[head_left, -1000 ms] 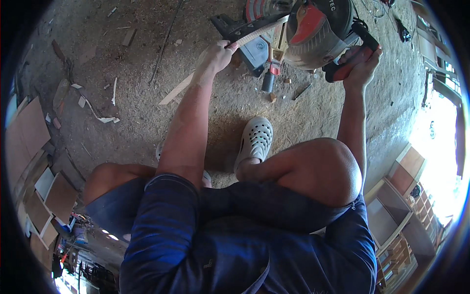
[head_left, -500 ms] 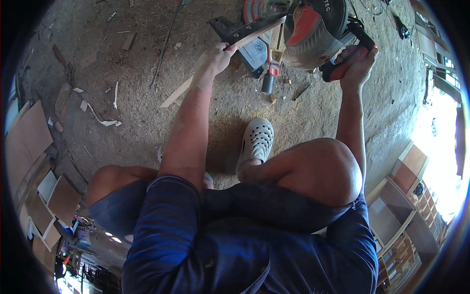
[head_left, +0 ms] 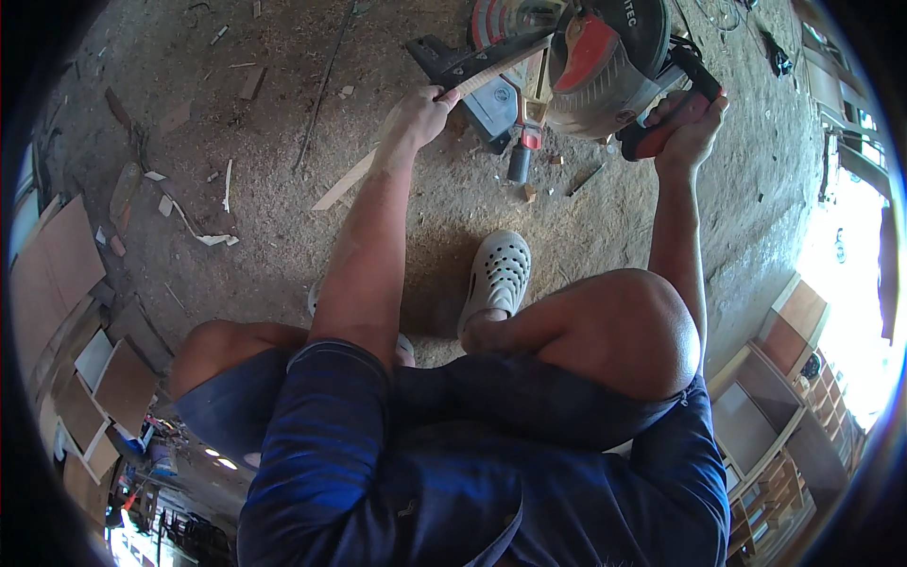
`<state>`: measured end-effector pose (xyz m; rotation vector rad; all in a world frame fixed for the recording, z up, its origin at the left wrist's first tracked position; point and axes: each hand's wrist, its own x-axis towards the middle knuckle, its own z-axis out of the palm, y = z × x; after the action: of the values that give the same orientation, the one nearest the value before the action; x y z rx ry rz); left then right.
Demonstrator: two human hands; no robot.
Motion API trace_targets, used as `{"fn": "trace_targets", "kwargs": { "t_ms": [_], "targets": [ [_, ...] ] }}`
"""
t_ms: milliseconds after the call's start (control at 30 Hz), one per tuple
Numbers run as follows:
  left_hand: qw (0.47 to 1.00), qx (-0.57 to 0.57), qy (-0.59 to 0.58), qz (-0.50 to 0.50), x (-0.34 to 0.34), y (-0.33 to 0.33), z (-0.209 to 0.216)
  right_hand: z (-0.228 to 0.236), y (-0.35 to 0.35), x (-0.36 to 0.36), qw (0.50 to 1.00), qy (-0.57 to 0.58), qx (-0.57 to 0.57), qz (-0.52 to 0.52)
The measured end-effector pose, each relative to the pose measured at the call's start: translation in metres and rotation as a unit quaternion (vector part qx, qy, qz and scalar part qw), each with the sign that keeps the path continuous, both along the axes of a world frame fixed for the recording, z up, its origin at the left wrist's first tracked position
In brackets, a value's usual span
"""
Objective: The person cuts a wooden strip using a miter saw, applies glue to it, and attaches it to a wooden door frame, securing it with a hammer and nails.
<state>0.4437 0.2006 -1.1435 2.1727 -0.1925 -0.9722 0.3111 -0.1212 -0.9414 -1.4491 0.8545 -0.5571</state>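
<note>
**Both hands engaged at the mitre saw, pale strip against its fence**

Through the head camera I look down on a squatting person, with a red, black and grey mitre saw (head_left: 609,90) on the floor (head_left: 416,213) ahead. The left hand (head_left: 419,117) is closed on a narrow wooden strip (head_left: 496,74), its fingers curled at the near end of the saw's black fence (head_left: 491,55). The strip lies along that fence; its upper end reaches the saw head, and its lower end slants out past the wrist to the left. I cannot tell whether the blade touches the wood.

The right hand (head_left: 694,134) is wrapped around the saw's red-and-black handle (head_left: 657,138), right of the motor housing. Below the grey base (head_left: 491,106) a dark cylindrical knob (head_left: 519,163) sticks out toward me, with a small wood offcut (head_left: 529,193) near it and a thin dark stick (head_left: 586,180) farther right.

A pale perforated clog (head_left: 497,274) is planted below the saw. I see plywood panels (head_left: 59,274) leaning at far left and an open cabinet frame (head_left: 751,411) at lower right.
</note>
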Motion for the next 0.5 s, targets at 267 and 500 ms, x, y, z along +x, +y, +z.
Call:
{"fn": "trace_targets", "kwargs": {
  "t_ms": [267,500],
  "targets": [
    [1.0,0.003,0.026,-0.011,0.003,-0.008,0.024,0.006,-0.002,-0.004,1.0,-0.011,-0.001,0.005],
    [0.999,0.01,0.045,-0.021,0.004,0.003,0.018,-0.005,0.01,-0.003,1.0,-0.004,0.002,-0.005]
  ]
}}
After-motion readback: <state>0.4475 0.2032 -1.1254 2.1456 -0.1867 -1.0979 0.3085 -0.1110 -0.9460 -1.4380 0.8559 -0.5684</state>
